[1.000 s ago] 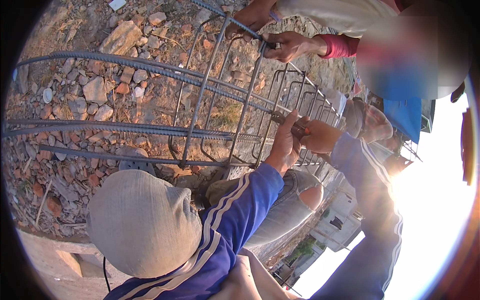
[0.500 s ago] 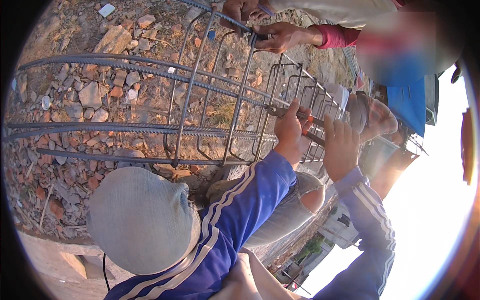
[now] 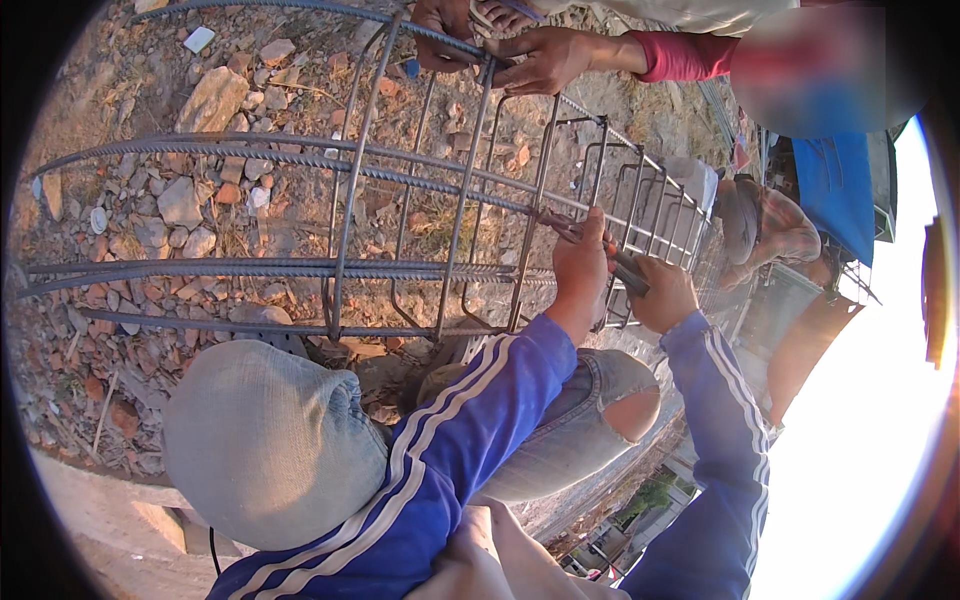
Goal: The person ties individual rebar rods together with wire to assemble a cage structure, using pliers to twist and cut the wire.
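A pair of pincers [image 3: 628,272] with dark handles and a touch of orange reaches its jaws to a ribbed steel bar of the rebar cage [image 3: 465,205]. Around its handles near the jaws, my left hand [image 3: 580,268] is closed. My right hand [image 3: 665,294] is closed on the handle ends. At the jaws, a bar meets a square stirrup [image 3: 532,225]; any tie wire there is too small to make out. The cage's long bars run left to right, crossed by several stirrups.
Across the cage, a co-worker's hands [image 3: 545,60] hold a top bar at a stirrup. Another person [image 3: 770,225] bends farther along the cage. Broken bricks and stones [image 3: 180,200] cover the ground. My jeans-covered knee [image 3: 270,440] is at lower left.
My right hand's fingers, stretched out along the handles before, have folded around their ends. The pincers have swung slightly. The view has shifted a little, and the co-worker's hands stay at the top bar.
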A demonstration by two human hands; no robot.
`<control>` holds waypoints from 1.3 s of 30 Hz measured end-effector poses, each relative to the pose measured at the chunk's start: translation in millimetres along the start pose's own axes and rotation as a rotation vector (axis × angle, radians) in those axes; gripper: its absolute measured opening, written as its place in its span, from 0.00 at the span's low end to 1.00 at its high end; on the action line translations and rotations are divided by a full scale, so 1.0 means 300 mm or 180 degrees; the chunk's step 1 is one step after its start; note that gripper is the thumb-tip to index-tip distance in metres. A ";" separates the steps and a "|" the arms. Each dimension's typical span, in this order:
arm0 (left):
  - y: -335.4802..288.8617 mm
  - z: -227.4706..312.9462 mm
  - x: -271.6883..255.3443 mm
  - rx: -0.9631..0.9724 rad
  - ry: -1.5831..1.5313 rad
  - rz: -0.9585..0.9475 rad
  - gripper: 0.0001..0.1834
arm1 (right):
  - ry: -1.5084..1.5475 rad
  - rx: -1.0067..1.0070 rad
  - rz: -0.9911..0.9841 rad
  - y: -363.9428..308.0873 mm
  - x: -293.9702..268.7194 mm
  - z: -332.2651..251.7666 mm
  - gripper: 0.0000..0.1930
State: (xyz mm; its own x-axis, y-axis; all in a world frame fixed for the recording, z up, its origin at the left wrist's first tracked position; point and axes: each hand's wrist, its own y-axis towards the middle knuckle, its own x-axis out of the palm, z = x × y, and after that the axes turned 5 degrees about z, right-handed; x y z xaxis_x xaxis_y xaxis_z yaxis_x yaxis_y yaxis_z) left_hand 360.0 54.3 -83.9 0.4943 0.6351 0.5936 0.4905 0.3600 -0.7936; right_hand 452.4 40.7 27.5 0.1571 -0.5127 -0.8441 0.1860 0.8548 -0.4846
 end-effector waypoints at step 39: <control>-0.050 0.032 0.119 -0.1066 -0.2029 -0.0084 0.17 | -0.1328 0.0207 -0.0287 -0.017 -0.160 -0.159 0.13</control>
State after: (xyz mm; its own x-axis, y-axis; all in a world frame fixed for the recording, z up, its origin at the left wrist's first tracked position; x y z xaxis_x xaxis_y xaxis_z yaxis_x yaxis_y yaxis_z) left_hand 363.4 78.1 -52.0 0.0143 0.9412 0.3374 0.7408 0.2167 -0.6358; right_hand 397.8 64.7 59.5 0.5137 -0.5853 -0.6273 0.2756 0.8050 -0.5254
